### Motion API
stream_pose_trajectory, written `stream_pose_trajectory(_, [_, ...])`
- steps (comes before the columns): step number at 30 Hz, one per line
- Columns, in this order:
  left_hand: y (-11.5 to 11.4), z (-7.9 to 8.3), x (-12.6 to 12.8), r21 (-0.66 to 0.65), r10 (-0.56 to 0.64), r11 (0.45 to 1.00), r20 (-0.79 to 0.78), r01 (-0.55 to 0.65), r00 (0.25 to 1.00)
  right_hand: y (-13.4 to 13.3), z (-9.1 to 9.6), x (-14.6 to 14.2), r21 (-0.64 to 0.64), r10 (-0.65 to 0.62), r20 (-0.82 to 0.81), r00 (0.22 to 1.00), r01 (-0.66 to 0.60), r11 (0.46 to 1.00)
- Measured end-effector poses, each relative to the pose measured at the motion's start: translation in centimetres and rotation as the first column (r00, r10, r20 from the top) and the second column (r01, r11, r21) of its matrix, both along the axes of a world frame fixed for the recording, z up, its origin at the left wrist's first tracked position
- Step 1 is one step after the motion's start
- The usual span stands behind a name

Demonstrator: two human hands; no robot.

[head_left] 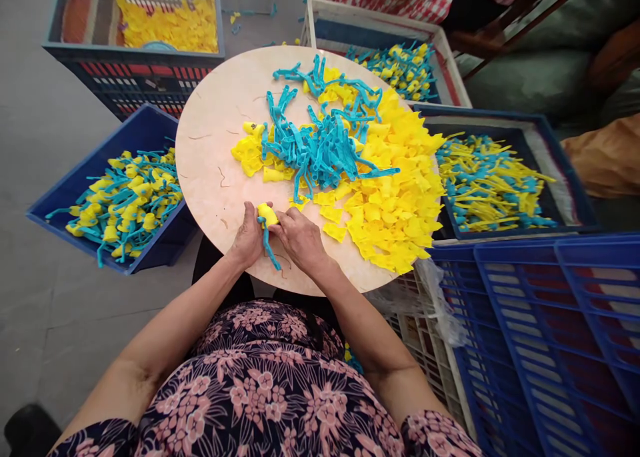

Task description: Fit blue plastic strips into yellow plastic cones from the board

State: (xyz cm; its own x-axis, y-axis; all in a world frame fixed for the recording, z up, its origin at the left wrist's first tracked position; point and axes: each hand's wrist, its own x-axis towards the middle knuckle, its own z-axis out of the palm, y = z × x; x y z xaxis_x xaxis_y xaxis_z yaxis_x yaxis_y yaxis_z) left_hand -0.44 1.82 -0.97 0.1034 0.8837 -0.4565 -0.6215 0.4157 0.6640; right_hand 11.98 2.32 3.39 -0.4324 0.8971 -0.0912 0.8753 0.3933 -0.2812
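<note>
A small yellow plastic piece [267, 214] sits between my hands, with a blue plastic runner [269, 245] hanging down from it. My left hand [247, 237] holds the piece and runner from the left, and my right hand [300, 240] pinches in from the right. Both hands rest over the near edge of a round pale tabletop [215, 144]. Beyond them lies a tangle of blue runners [320, 144], with a spread of loose yellow pieces [395, 197] to its right.
Blue trays of yellow-and-blue moulded pieces stand left [85, 157] and right [510, 234] of the tabletop. A crate of yellow pieces [130, 47] stands behind it. A blue plastic crate [550, 310] fills the lower right, with a white crate [425, 330] beside it.
</note>
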Motion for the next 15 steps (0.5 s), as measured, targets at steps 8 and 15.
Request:
stream_pose_trajectory(8, [0.1,-0.5,0.1,-0.075,0.045,0.996,0.031,-0.043,0.998,0.2,0.9,-1.4,0.008,-0.021,0.069,0.997,0.021,1.0])
stream_pose_trajectory(15, [1.1,-1.1,-0.9,-0.116,0.024,0.993,0.146,-0.007,0.989,1.7,0.0,1.1,-0.111,0.038,-0.258,0.965,-0.069,0.991])
